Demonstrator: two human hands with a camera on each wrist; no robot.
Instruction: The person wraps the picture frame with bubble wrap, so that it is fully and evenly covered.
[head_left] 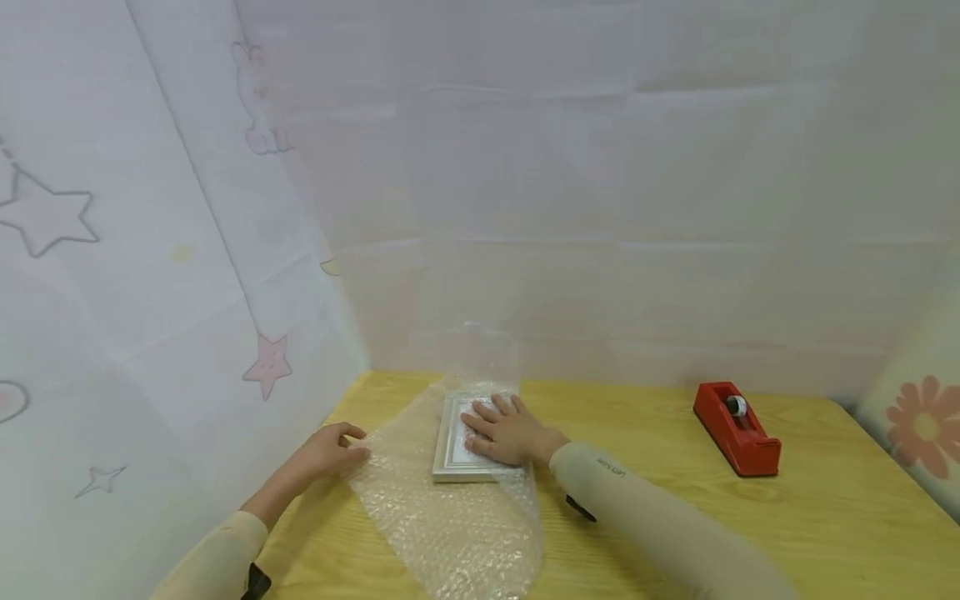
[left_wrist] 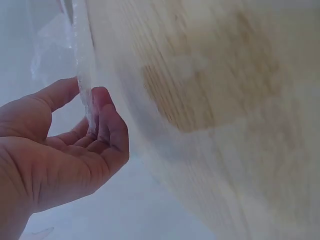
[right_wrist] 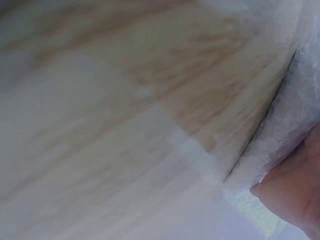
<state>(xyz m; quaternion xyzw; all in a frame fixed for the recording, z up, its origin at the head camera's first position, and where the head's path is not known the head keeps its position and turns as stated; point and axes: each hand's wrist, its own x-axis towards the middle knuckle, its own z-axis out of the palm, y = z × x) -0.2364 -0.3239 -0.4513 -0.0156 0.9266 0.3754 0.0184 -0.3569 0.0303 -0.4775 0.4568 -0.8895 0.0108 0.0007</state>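
Note:
A silver-white picture frame (head_left: 452,450) lies on a sheet of bubble wrap (head_left: 465,521) in the middle of the table. My right hand (head_left: 504,431) rests spread on the picture frame, fingers straight, over bubble wrap folded across its right side. In the right wrist view, part of that hand (right_wrist: 295,185) shows beside the bubble wrap (right_wrist: 280,130). My left hand (head_left: 330,450) pinches the left corner of the bubble wrap. The left wrist view shows the wrap's edge (left_wrist: 82,55) between thumb and fingers of the left hand (left_wrist: 75,145).
A red tape dispenser (head_left: 738,433) with a small roll stands on the right of the yellow wood-grain table (head_left: 637,417). Pale printed sheets (head_left: 600,208) hang behind the table and along its left side.

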